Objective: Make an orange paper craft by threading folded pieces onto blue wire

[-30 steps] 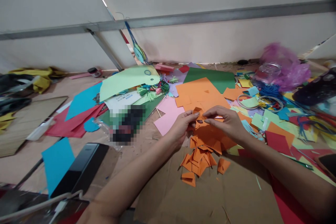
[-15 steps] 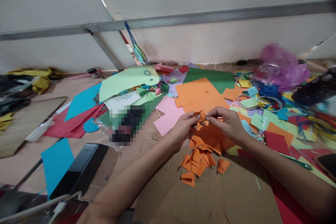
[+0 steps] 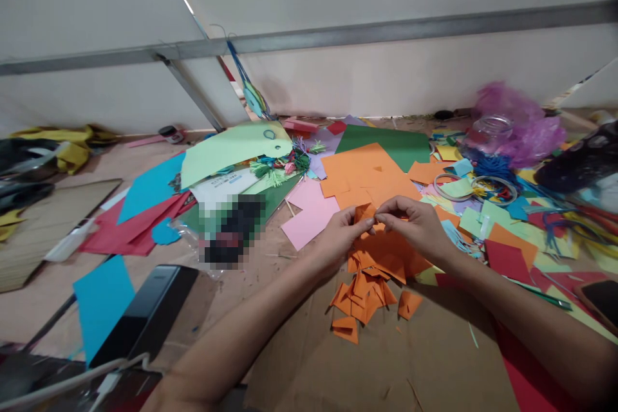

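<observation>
My left hand [image 3: 345, 233] pinches a small orange paper piece [image 3: 364, 211] between thumb and fingers. Close against it on the right, my right hand [image 3: 408, 224] has its thumb and fingertips together at the edge of that piece. Below both hands lies a pile of small folded orange pieces [image 3: 363, 296], on a brown cardboard sheet [image 3: 376, 360]. One orange piece [image 3: 409, 304] rests apart, right of the pile. Larger orange sheets [image 3: 362, 167] spread out behind my hands.
A black box-shaped device [image 3: 145, 312] stands at the left front, beside blue paper [image 3: 105, 299]. Pink paper [image 3: 311, 215] lies left of the orange sheets. At the right are wire rings [image 3: 495, 190], a glass jar [image 3: 490, 132] and a purple plastic bag [image 3: 524, 122].
My fingertips have come closer together, and the orange piece in my left hand now stands more upright and shows more of its surface. The pile has not changed.
</observation>
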`<move>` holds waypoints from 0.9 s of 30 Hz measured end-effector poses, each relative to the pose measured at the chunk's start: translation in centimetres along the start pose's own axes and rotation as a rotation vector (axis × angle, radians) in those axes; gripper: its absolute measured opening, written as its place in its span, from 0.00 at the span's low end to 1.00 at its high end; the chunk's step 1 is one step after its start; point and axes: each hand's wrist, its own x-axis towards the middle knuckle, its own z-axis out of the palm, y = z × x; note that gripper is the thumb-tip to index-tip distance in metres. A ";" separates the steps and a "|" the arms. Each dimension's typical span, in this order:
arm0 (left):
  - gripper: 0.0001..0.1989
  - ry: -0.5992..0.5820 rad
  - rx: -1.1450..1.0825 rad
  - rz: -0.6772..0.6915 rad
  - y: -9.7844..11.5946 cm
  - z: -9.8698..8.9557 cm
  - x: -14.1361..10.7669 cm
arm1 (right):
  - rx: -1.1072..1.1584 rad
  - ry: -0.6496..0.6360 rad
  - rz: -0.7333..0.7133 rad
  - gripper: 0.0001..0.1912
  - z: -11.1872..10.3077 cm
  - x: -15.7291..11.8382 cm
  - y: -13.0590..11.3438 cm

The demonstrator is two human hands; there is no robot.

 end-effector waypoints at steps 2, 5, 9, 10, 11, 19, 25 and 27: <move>0.18 -0.005 -0.052 -0.014 -0.1 -0.2 0.0 | 0.090 0.002 0.028 0.10 -0.1 0.1 0.0; 0.18 -0.014 -0.094 -0.035 -0.2 -0.4 0.1 | 0.148 0.023 0.068 0.13 -0.2 0.3 0.0; 0.18 0.001 -0.100 -0.024 -0.2 -0.4 0.2 | 0.075 -0.017 0.061 0.15 -0.4 0.3 0.2; 0.18 0.002 -0.103 -0.017 -0.2 -0.4 0.2 | 0.048 -0.028 0.051 0.16 -0.4 0.3 0.3; 0.18 -0.001 -0.108 -0.009 -0.2 -0.4 0.2 | 0.022 -0.036 0.041 0.16 -0.4 0.3 0.4; 0.16 -0.019 -0.073 -0.008 -0.1 0.0 0.0 | 0.011 -0.080 0.046 0.17 -0.2 0.1 0.5; 0.17 -0.041 -0.037 -0.026 0.2 -0.1 -0.1 | -0.091 -0.104 0.039 0.17 -0.2 0.1 0.4; 0.17 -0.057 -0.032 -0.042 0.3 0.0 -0.1 | -0.095 -0.112 0.043 0.17 -0.2 0.1 0.4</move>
